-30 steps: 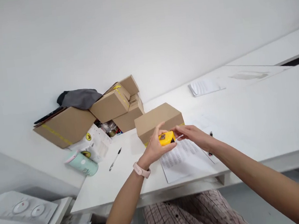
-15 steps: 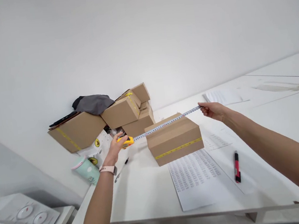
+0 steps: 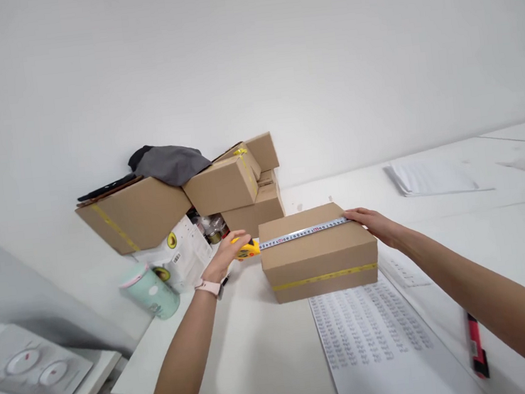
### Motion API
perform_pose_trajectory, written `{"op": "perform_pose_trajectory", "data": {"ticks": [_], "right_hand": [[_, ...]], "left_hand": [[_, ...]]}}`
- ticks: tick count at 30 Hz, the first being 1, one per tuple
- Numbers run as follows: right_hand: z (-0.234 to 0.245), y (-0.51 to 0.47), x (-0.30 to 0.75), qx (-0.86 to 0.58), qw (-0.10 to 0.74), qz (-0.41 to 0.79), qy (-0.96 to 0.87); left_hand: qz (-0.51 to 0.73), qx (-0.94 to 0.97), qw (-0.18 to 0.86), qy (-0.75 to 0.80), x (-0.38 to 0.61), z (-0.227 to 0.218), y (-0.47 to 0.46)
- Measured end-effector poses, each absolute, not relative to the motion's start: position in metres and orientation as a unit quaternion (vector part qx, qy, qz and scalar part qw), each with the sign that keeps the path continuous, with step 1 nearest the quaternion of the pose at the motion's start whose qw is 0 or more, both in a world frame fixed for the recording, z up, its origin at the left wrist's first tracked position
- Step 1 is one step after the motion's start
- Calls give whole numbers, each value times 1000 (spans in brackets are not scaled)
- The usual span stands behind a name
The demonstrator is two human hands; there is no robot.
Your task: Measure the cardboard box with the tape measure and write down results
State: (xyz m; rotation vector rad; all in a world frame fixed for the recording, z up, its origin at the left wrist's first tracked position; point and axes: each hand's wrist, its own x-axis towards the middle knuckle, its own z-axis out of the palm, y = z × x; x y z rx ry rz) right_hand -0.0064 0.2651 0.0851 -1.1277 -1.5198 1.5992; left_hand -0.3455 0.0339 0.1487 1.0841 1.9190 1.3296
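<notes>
The step in hand appears to be the laying of a measuring strip along the length of a box top. The yellow tape measure is grasped by the fingers of the left hand, just beside the left edge of the cardboard box; whether the two touch cannot be told. From it the metal strip is drawn across the top, numbers upward, and its far end is held by the fingers of the right hand near the box's right edge. The thumb there is hidden.

The box is set on the counter, with a printed sheet in front of it and a red and black tool farther right, partly hidden by the forearm.

As judged from this pose, the next move calls for even tension between both hands: the strip should be pressed flat, its end lined up with the box edge, and no slack allowed at the case side.
</notes>
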Motion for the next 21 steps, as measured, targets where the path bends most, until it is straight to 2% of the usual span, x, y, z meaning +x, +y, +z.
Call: {"op": "perform_pose_trajectory", "data": {"ticks": [9, 15, 17, 19, 21], "right_hand": [[88, 266, 4, -471, 286, 531, -643], [103, 270, 4, -524, 264, 315, -746], [114, 274, 4, -505, 302, 323, -742], [127, 279, 3, -460, 375, 375, -713], [141, 282, -5, -412, 428, 413, -691]], "left_hand": [[499, 414, 294, 702, -340, 147, 50], [509, 405, 284, 705, -335, 158, 45], [512, 412, 282, 699, -326, 169, 31], [504, 429, 315, 680, -307, 173, 7], [482, 445, 422, 626, -274, 165, -20]]}}
